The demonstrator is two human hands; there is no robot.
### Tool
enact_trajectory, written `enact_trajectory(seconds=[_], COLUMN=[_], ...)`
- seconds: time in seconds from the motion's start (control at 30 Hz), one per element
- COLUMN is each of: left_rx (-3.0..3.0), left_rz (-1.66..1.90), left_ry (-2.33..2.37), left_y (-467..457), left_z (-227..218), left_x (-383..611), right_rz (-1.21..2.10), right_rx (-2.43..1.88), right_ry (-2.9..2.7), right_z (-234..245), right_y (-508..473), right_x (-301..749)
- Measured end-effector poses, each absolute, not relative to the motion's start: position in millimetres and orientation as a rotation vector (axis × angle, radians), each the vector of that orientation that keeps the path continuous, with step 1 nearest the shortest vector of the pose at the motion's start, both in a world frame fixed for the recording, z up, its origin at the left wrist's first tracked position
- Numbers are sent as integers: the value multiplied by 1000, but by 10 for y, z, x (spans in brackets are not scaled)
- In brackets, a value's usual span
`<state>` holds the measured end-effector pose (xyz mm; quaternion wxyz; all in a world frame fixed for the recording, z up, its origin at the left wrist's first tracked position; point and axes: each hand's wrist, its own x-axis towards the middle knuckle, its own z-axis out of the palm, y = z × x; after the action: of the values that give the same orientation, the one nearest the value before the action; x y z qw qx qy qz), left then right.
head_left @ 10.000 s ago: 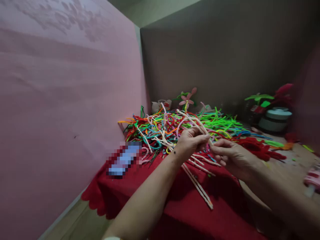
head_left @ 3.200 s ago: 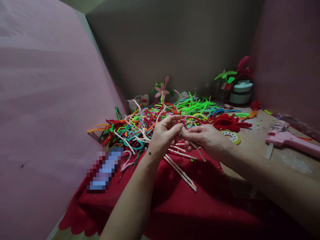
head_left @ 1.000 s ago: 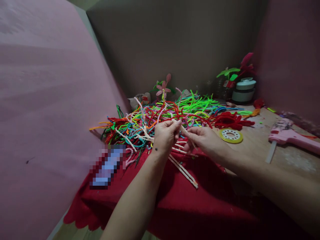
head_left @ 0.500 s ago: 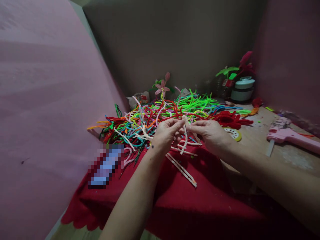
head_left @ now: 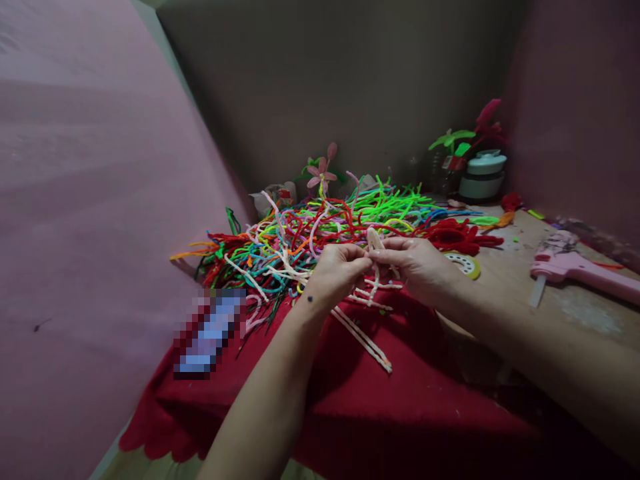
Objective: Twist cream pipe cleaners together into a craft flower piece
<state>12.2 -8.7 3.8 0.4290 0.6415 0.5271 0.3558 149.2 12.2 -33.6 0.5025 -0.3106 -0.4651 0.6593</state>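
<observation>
Pale pink and fuzzy, the pipe cleaner [head_left: 374, 239] is between my two hands, held up a little above the red cloth [head_left: 380, 407]. Its bent top stands just over my fingertips, and its loose ends hang down below them toward the cloth. My left hand [head_left: 336, 272] pinches it from one side and my right hand [head_left: 419, 265] from the other. The fingers [head_left: 358, 259] of both are closed on it, and the two hands touch each other. Below them two pale stems [head_left: 363, 339] lie side by side on the cloth. Behind is a tangled pile of pipe cleaners [head_left: 320, 230] in green, red, blue, orange and white. Just beside my right hand a roll of tape [head_left: 469, 265] lies flat on the wooden worktop [head_left: 515, 283], partly hidden by the hand. Farther right is a pink glue gun [head_left: 580, 270]. At the back wall stand a small pink flower [head_left: 321, 177] and a jar [head_left: 483, 179] with a pale lid.
</observation>
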Motion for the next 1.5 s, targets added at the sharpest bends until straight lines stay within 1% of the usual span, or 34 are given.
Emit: enact_trajectory(seconds=[0.13,0.33,0.5,0.6,0.7,0.77,0.83,0.97,1.1,1.17,1.5], left_rx=[1861,2467,2769,2717,2471,2294,2213,2119,1878,1862,2163], left_rz=[909,1036,900,971,1187,1270,1227,1012,1006,1019,1011], left_ry=[1417,1611,1612,1700,1817,1818,1809,1818,1404,1266,1356], left_y=[-78,-70,-106,-96,-34,20,66,92,48,27,-17], left_z=[-9,-162,-263,-267,-217,-168,-118,-36,-9,-30,-122], left_x=[140,169,238,232,138,47,-38,-117,-55,-2,109], right_rz=[1606,1603,1623,1636,1611,1600,1622,1650,1653,1664,1735], right_rx=[-789,-802,-801,-793,-836,-837,-818,-813,-800,-803,-781], right_ry=[-983,-892,-881,-876,-863,-857,-849,-837,-849,-850,-874], right_z=[-325,-371,-356,-338,-328,-323,-318,-311,-316,-320,-311], right_y=[103,123,122,92,65,62,72,98,103,97,55], right_x=[1455,1421,1439,1430,1415,1414,1421,1443,1456,1458,1447])
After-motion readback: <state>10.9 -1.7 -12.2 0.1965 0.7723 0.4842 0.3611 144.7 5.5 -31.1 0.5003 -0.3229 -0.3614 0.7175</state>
